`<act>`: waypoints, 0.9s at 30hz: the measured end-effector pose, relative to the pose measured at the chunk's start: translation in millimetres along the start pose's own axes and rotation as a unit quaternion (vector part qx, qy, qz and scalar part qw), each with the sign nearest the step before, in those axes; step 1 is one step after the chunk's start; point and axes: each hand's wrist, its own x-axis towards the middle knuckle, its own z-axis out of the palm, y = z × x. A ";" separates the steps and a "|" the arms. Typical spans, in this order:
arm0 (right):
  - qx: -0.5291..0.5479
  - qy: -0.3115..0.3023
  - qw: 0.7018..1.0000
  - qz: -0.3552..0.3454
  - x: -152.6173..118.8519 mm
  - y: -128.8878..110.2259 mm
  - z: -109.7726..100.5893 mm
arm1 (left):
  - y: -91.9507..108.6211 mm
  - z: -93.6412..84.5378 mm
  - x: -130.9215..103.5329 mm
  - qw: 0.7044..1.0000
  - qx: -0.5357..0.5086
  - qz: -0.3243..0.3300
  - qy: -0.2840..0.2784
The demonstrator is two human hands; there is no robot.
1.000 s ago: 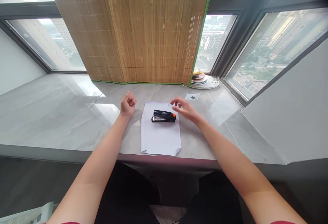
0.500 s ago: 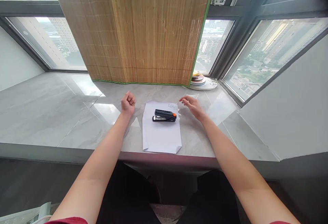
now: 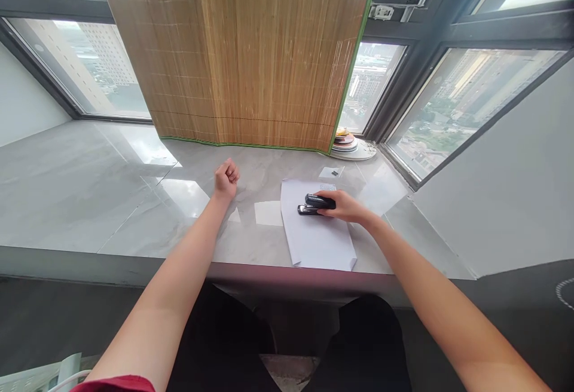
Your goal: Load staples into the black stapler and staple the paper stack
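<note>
A black stapler [image 3: 319, 202] lies across the upper part of some white paper [image 3: 316, 238], its jaw end pointing left. My right hand [image 3: 343, 207] is wrapped round the stapler's right end, with fingers above and thumb below, so its orange part is hidden. My left hand [image 3: 226, 178] rests on the sill as a fist, apart from the paper; nothing shows in it. Behind the paper, a small clear bag [image 3: 331, 172] with tiny dark pieces lies on the sill.
The marble-look sill [image 3: 134, 201] ends at a front edge above my knees. A bamboo blind [image 3: 264, 51] hangs at the back, its green-trimmed bottom at the sill. Stacked plates [image 3: 354, 148] stand in the right back corner, by the window frame.
My right hand has come down and closed on the stapler. The stapler and the paper have shifted to the right. My left fist has hardly moved.
</note>
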 end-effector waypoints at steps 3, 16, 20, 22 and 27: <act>-0.003 0.000 0.999 0.040 -28.0 19.7 -22.4 | -1.2 0.4 0.4 1.000 0.005 -0.001 -0.006; 0.038 0.422 0.872 0.243 -62.9 134.2 -63.7 | 3.2 5.6 -2.4 1.000 -0.005 -0.008 0.007; -0.080 0.350 0.902 0.240 -62.4 138.6 -57.7 | 5.1 8.9 -3.8 0.999 -0.009 -0.022 0.028; -0.118 0.334 0.905 0.236 -60.9 136.9 -56.3 | 5.8 9.7 -4.4 0.999 -0.012 -0.028 0.037; -0.163 0.284 0.917 0.227 -53.9 129.7 -51.4 | 5.3 8.3 -4.3 1.000 -0.005 -0.018 0.024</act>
